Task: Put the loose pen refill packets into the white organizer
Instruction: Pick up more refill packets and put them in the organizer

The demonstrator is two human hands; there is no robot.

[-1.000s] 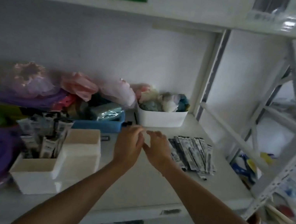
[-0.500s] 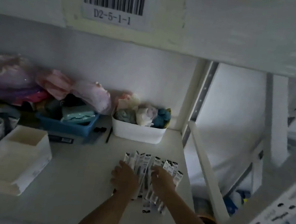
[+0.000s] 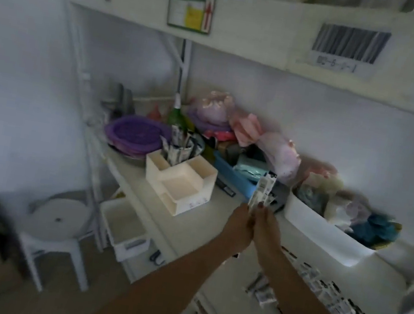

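My left hand (image 3: pixel 237 229) and my right hand (image 3: pixel 267 230) are pressed together above the shelf, both closed around a small bunch of pen refill packets (image 3: pixel 263 190) that sticks upright out of my fingers. The white organizer (image 3: pixel 181 190) stands to the left of my hands, with several refill packets (image 3: pixel 179 147) standing in its back left compartment; its front compartments look bare. More loose refill packets (image 3: pixel 335 299) lie spread on the shelf surface at the lower right, behind my right forearm.
A white bin of soft items (image 3: pixel 324 229) stands right of my hands, a blue tray (image 3: pixel 235 175) behind them. Purple plates (image 3: pixel 136 134) and a green bottle (image 3: pixel 175 116) sit behind the organizer. A white stool (image 3: pixel 57 222) stands on the floor at the left.
Both hands were pressing on the fanned packets on the shelf; now they are raised with a bunch of packets held upright. The view has swung left toward the organizer.
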